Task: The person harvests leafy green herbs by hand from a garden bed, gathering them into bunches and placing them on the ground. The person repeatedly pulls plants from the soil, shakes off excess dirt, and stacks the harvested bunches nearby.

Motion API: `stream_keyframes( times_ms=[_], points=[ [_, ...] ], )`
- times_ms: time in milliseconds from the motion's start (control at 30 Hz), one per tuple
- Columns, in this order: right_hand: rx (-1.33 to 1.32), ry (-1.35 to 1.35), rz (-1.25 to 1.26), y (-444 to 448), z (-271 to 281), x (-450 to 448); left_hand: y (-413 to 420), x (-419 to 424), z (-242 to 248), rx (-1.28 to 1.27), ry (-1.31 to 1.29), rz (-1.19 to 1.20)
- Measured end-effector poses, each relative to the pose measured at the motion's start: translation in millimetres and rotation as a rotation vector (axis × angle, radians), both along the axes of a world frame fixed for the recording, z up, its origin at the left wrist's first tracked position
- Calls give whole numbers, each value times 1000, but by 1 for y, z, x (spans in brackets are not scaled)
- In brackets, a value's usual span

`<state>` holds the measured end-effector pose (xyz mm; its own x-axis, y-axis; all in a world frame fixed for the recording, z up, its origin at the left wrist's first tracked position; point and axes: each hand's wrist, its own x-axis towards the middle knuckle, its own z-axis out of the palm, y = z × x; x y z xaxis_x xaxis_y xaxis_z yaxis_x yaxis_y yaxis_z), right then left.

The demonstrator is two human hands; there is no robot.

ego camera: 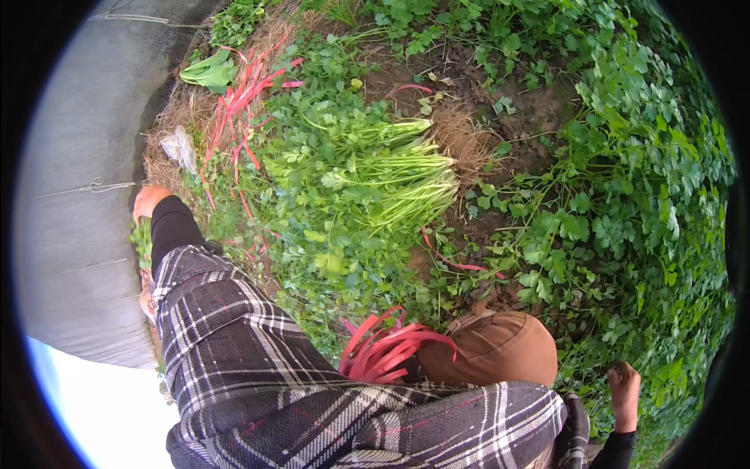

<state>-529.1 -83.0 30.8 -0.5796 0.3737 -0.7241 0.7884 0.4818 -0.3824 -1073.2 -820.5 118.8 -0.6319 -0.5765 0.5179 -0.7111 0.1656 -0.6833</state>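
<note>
Far out at the left, my left hand [151, 201] extends from a dark cuff beside the grey sheeting, its fingers bent downward. Some green leaves [140, 241] lie just below it; whether the fingers grip anything is hidden. My right hand [624, 387], at the lower right, is curled against standing leafy plants, and its palm side does not show clearly. Between them lie bunches of cut celery-like greens [404, 182], pale stalks and stringy roots [463, 143] pointing right. A bundle of pink plastic strips [387, 349] rests at my lap beside my brown-clad knee [498, 349].
Grey sheeting [88, 146] with cords walls the left side. Loose pink strips [249, 94], a broad green leaf [210, 71] and a crumpled clear plastic bag [180, 149] lie on dry straw. Dense leafy plants [638, 193] stand along the right, around brown soil [527, 117].
</note>
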Motion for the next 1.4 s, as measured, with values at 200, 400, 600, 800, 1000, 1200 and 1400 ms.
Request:
stream_keyframes(
  times_ms=[200,400,600,800,1000,1200,1400],
  points=[
    [56,120,190,-5,2,-19,148,-64,-118,352,-408,-1219],
    [127,14,34,-1,11,8,334,-75,-262,806,-720,-1486],
    [111,-221,-109,2,-6,56,398,-91,-308,922,-838,-1212],
    [71,-127,-77,6,-14,58,416,-116,-309,1155,-598,-1354],
    [98,-101,-114,13,-10,43,430,-97,-330,731,-847,-1501],
    [101,-96,-49,9,-19,35,427,-99,-354,821,-678,-1413],
    [70,-43,-86,12,-20,48,372,-110,-250,591,-350,-2098]
  ],
)
